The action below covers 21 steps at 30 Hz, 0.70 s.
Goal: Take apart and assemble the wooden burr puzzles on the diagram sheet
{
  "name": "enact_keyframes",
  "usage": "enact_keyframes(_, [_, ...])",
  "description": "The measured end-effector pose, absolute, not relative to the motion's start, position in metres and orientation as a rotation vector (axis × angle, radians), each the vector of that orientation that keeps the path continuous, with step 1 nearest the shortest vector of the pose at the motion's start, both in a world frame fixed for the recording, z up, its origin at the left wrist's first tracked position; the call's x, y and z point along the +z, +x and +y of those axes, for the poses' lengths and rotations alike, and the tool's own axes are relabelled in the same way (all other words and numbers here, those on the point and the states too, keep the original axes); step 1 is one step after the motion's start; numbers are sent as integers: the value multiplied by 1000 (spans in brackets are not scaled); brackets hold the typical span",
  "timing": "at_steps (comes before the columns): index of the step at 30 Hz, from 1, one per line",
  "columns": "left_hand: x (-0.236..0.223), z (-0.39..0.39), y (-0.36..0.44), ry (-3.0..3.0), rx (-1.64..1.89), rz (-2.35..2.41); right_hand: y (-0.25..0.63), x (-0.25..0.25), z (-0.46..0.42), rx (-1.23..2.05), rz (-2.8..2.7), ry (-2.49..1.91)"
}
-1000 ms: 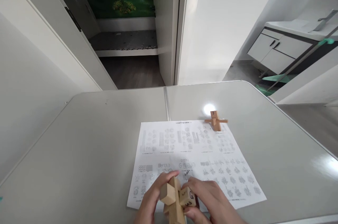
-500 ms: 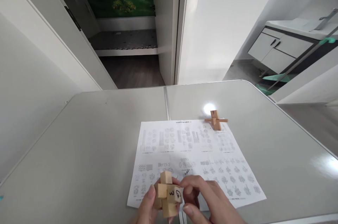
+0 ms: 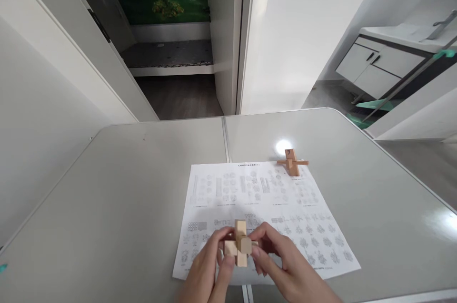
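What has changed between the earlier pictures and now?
The pale block assembly was turned, so its written marks no longer show, and moved slightly away from the person. The left hand still holds it; the right hand now pinches its right side. The reddish wooden piece and printed sheet stayed in place.

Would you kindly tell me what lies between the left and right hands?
In the head view, a pale wooden burr puzzle is between the left hand and the right hand, above the printed sheet.
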<state>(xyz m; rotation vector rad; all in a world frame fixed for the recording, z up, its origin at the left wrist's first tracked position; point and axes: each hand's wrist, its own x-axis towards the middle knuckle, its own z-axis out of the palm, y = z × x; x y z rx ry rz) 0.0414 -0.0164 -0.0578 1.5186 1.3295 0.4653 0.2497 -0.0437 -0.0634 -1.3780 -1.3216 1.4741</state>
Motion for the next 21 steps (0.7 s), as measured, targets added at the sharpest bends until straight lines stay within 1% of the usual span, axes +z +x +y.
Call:
enact_keyframes(3, [-64, -7, 41, 1668, 412, 1216, 254, -70, -40, 1680, -1178, -1285])
enact_keyframes(8, [-74, 6, 42, 1775, 267, 1173, 262, -81, -33, 1856, -1123, -1174])
enact_keyframes(11, [-79, 8, 42, 1774, 199, 1176, 268, -83, -27, 1887, -1168, -1227])
enact_keyframes(15, [-85, 9, 42, 1730, 220, 1150, 272, -78, -19, 1900, -1369, -1318])
enact_keyframes(21, [-89, 13, 47, 1719, 251, 1095, 283, -82, -9, 1916, -1532, -1258])
